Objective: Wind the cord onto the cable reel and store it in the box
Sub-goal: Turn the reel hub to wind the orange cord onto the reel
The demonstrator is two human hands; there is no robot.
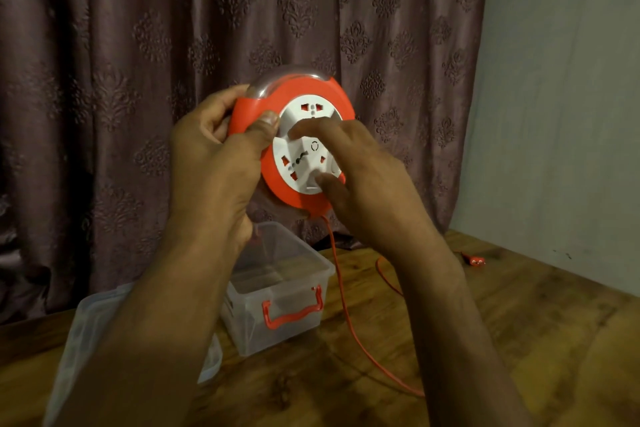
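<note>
While both forearms rise from the bottom edge, a clear lid (86,322) lies at lower left on the wooden counter (519,340). Beyond it stands the open clear box (277,288) with a red handle (294,312). At frame centre, the left hand (211,163) grips the orange cable reel (304,97), fingers curled round its rim. The right hand (367,177) rests extended fingers on the white socket face (304,149). The orange cord (349,315) hangs to the counter; its plug (476,262) lies right of centre. A patterned curtain (138,45) hangs behind.
</note>
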